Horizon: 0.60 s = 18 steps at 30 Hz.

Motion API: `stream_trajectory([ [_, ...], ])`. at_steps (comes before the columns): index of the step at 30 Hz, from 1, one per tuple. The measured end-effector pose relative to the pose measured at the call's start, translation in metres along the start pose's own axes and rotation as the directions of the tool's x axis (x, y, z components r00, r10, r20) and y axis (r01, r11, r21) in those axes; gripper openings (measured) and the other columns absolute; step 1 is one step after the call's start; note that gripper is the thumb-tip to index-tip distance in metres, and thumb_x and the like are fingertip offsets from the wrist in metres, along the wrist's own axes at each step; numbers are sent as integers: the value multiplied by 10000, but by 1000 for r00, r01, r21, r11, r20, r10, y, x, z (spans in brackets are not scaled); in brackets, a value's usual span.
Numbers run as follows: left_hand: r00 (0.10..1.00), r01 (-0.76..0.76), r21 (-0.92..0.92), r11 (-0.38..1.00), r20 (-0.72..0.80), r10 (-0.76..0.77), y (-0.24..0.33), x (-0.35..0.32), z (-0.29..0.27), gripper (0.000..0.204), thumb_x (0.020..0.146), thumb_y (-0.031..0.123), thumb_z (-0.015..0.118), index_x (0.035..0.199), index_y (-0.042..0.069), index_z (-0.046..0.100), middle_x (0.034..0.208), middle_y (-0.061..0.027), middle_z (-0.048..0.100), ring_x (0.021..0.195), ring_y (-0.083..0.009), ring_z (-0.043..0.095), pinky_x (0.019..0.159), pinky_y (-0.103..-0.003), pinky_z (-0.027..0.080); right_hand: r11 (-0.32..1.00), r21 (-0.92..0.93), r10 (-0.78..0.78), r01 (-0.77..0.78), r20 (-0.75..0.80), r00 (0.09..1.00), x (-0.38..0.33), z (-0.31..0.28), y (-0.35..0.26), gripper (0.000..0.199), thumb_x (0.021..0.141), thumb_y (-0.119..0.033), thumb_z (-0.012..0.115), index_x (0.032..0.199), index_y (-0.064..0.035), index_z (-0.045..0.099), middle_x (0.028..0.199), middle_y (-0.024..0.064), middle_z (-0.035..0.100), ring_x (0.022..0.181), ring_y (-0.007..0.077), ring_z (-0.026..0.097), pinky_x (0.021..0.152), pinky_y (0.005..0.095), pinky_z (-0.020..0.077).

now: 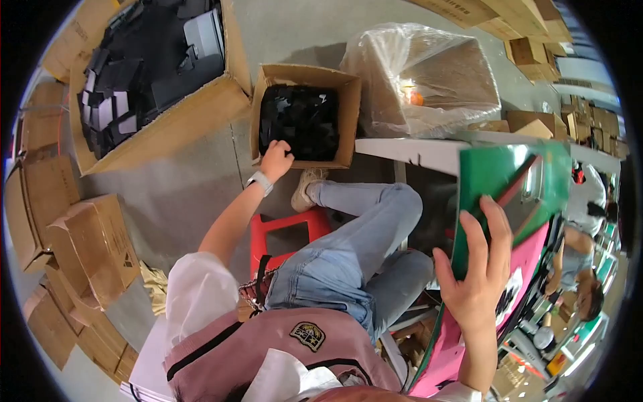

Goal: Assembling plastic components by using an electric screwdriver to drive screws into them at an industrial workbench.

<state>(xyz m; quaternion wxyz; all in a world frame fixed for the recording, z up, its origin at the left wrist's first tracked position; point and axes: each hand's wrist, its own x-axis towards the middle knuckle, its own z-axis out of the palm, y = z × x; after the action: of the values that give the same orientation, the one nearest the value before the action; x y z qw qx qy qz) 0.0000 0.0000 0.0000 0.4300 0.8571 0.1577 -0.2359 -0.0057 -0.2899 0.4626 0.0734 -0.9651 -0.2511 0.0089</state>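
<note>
My left hand [276, 159], with a pale watch on its wrist, is over the near left corner of a small cardboard box [345, 124]. Its fingers curl together beside the black flat pieces [305, 120] heaped inside, and whatever they may hold is hidden. My right hand [479, 268] lies spread over the edge of a table with a green surface [474, 177], its thumb and fingers apart. A dark reddish, narrow strip [519, 181] lies on that green surface past the fingertips. A pink sheet or mat [445, 358] is beside the right wrist.
A large carton [167, 124] of black and grey pieces stands at the far left. Clear film covers another big box [455, 80] beyond the table. Brown cartons [94, 248] line the left side. A red stool [268, 234] is under me. Another person [579, 261] sits at far right.
</note>
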Motion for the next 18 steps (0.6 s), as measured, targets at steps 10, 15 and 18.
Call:
stream_trajectory([
  [10,998,29,565,825,32,-56,-37,130,61,941,682,198,777,1457,271,248,1519,-189,119,1377,-439,145,986,-626,320,973,-169,163,-156,29,986,-1,15,-1,229,743,-84,601,960,-144,565,1314,221,351,1230,456,378,949,571,362],
  [15,983,-181,817,547,130,132,-61,195,42,864,764,112,647,1469,351,207,1544,-176,83,1391,-459,91,1000,-695,207,959,113,267,-259,-61,962,-23,40,38,218,743,-103,617,880,-265,568,1196,116,390,1174,366,409,947,552,374],
  [18,895,-417,762,495,439,78,-16,210,39,805,801,172,620,1479,298,206,1548,-174,75,1398,-458,62,998,-706,192,967,94,239,-238,-7,971,-23,46,47,226,739,-108,621,869,-285,564,1174,101,388,1160,348,411,952,544,373],
])
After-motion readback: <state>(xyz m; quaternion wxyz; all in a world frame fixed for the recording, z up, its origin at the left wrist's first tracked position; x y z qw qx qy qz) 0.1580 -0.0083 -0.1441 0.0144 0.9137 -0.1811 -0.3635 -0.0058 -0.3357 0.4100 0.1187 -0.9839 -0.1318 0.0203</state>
